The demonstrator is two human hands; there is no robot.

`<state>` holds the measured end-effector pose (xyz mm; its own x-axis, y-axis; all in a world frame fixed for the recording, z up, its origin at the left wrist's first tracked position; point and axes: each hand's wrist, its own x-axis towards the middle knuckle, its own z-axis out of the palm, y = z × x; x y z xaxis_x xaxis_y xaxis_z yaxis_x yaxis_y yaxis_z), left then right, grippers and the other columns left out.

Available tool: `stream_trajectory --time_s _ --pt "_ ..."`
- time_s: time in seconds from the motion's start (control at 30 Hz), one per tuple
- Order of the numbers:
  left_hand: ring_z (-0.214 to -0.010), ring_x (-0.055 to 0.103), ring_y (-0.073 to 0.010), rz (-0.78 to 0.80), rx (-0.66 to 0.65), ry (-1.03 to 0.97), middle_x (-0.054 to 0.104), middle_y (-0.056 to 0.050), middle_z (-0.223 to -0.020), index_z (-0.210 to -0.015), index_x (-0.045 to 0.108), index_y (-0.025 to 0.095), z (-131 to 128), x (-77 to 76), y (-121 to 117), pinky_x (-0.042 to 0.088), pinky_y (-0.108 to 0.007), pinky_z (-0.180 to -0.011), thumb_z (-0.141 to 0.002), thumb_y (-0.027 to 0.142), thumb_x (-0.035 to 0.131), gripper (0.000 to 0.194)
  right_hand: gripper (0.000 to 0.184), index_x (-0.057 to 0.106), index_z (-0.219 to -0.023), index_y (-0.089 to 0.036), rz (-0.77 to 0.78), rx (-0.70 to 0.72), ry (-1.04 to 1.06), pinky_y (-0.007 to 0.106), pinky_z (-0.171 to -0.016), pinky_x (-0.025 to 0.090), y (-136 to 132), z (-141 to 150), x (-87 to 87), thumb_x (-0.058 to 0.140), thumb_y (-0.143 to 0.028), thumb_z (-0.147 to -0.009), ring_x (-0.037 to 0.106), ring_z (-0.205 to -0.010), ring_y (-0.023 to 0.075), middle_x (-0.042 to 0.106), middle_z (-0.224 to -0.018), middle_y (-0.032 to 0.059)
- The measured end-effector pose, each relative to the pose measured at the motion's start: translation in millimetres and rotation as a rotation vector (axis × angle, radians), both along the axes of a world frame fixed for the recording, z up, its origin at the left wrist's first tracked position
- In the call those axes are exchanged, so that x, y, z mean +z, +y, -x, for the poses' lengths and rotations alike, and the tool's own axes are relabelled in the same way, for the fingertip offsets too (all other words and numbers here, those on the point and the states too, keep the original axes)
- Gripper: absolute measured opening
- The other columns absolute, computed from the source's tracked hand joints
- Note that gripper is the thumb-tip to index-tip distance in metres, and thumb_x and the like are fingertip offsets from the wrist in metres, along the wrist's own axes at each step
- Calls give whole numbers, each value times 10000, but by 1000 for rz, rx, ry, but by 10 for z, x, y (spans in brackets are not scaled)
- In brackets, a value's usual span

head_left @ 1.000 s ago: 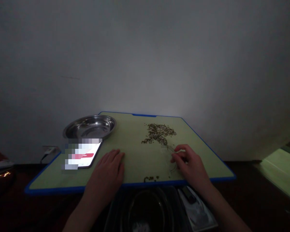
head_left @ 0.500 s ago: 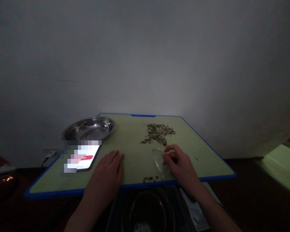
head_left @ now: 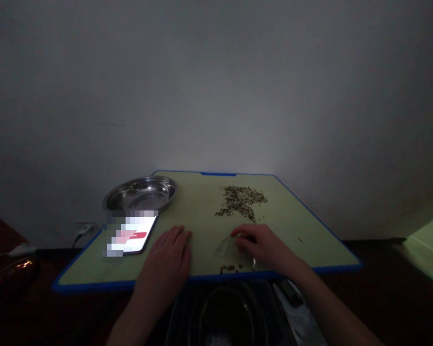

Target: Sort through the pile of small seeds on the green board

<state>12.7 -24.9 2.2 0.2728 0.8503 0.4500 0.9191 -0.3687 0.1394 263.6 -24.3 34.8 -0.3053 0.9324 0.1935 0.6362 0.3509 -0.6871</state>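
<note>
My left hand (head_left: 168, 262) lies flat and open on the green board (head_left: 202, 221) with the blue rim, near its front edge. My right hand (head_left: 265, 247) rests on the board with its fingers curled on a small clear plastic piece (head_left: 226, 250), pressing it down beside a few loose seeds (head_left: 228, 268) at the front edge. A larger heap of small brown seeds (head_left: 242, 199) lies further back, beyond my right hand.
A steel bowl (head_left: 141, 192) stands at the board's back left. A lit phone (head_left: 133, 235) lies in front of it, left of my left hand. A dark round container (head_left: 223, 312) sits below the front edge. The wall rises behind the board.
My right hand has dragged the clear plastic piece leftward and toward the front edge, near the few loose seeds. My left hand has stayed flat in place.
</note>
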Motion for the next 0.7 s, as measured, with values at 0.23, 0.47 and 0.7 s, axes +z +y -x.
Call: stream_trajectory --time_s 0.23,0.47,0.7 --pt "-1193 554 -268 5 -9 -9 624 -132 -1253 -1146 612 174 -1 17 -8 435 -485 -1026 -893 276 357 374 204 731 -971 -203 -30 122 -28 243 -674 453 -14 73 4 564 -195 -854 645 -739 147 741 -858 23" --pt "-1201 552 -277 24 9 -5 617 -141 -1265 -1162 610 165 -9 11 -12 423 -493 -1038 -890 268 352 389 207 734 -978 -200 -3 162 12 258 -736 477 -14 76 -25 564 -208 -862 660 -822 165 747 -923 39" --pt "-1207 548 -279 25 1 6 616 -147 -1267 -1162 616 149 -5 4 -2 424 -492 -1043 -888 259 363 389 192 738 -946 -187 66 168 19 255 -705 470 -11 78 22 574 -203 -849 641 -786 156 742 -881 36"
